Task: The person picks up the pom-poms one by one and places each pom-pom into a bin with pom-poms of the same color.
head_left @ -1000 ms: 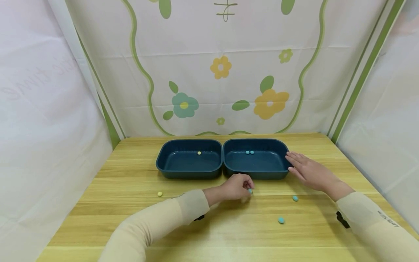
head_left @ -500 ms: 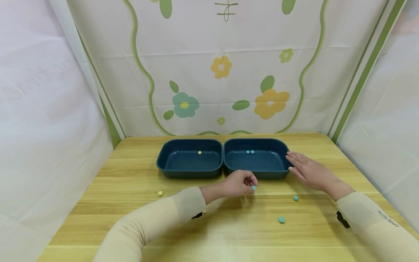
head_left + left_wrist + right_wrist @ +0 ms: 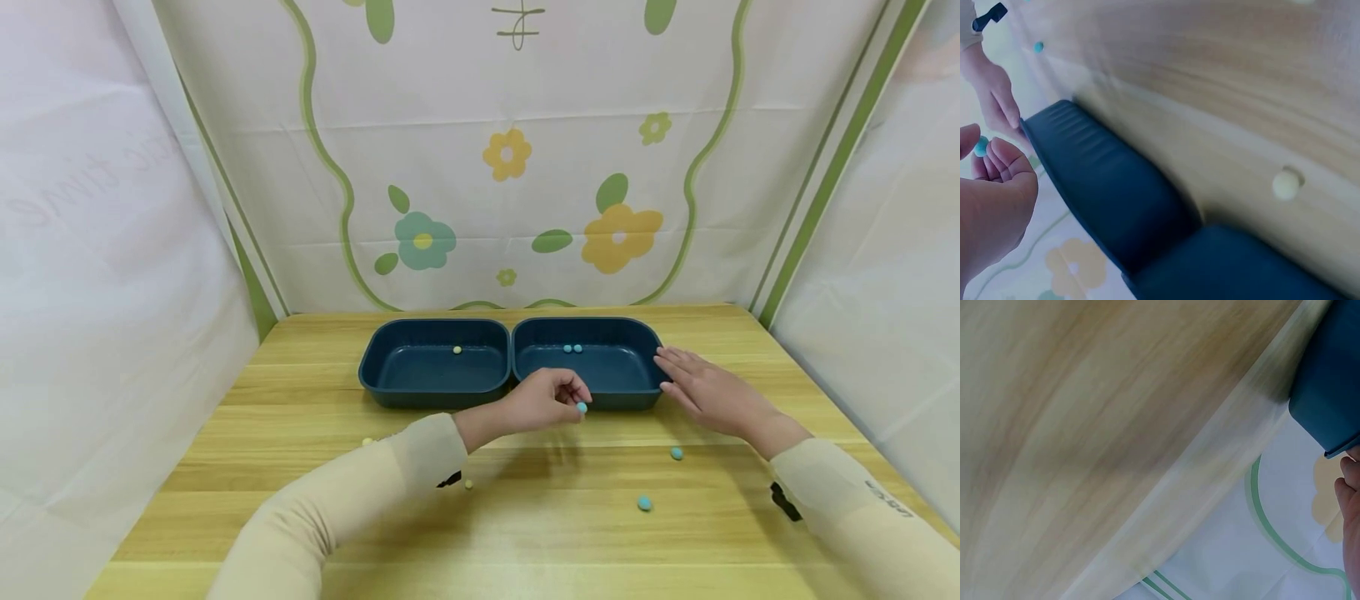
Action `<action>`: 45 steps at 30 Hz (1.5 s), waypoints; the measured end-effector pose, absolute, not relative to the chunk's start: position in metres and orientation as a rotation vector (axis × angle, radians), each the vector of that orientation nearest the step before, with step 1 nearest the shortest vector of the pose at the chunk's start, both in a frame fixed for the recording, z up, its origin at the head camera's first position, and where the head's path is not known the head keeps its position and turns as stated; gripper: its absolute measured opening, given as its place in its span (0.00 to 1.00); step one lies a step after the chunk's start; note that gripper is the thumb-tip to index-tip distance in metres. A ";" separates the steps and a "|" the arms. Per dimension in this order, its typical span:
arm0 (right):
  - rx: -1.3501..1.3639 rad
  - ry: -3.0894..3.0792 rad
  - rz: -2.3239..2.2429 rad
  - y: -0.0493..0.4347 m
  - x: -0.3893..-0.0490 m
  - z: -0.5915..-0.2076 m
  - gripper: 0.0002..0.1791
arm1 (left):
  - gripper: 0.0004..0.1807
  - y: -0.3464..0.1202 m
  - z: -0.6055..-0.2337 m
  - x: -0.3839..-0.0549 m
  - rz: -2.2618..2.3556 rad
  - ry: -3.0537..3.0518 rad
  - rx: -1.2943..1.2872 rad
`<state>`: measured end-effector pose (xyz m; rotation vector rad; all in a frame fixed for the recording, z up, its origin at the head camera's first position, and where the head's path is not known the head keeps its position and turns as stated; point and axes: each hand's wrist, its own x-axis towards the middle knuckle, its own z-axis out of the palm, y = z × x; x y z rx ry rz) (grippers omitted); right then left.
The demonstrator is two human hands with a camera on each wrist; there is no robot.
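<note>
In the head view my left hand [image 3: 540, 400] pinches a small blue round candy-like piece [image 3: 582, 407] between thumb and finger, in front of the right dark-blue tray [image 3: 630, 400]. The left wrist view also shows that blue piece [image 3: 981, 146] between the fingertips. My right hand [image 3: 712, 393] has its fingers straight and touches the right end of the same tray. Two blue pieces [image 3: 572, 349] lie in the right tray. One yellow piece [image 3: 457, 350] lies in the left tray [image 3: 435, 400], which stands against the right one.
Two blue pieces, a nearer one [image 3: 644, 503] and a farther one [image 3: 677, 453], lie on the wooden table [image 3: 540, 542] at the right. Yellow pieces lie by my left sleeve, one [image 3: 468, 484] near its cuff and one [image 3: 367, 441] partly hidden. A printed cloth [image 3: 465, 100] hangs behind.
My left hand has lifted the blue piece off the table, up and slightly right toward the right tray. A yellow piece by the left cuff has come into sight. The right hand stays still.
</note>
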<state>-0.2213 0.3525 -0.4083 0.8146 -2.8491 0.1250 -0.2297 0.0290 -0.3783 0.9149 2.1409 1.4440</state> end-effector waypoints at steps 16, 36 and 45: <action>0.817 -2.853 0.112 0.351 -0.221 -0.407 0.28 | 0.07 0.026 -0.370 -0.261 1.519 2.284 0.855; 0.806 -2.864 0.108 0.351 -0.221 -0.407 0.29 | 0.05 0.030 -0.371 -0.302 1.453 2.488 0.681; 0.810 -2.857 0.123 0.350 -0.220 -0.407 0.28 | 0.05 0.031 -0.378 -0.312 1.434 2.540 0.638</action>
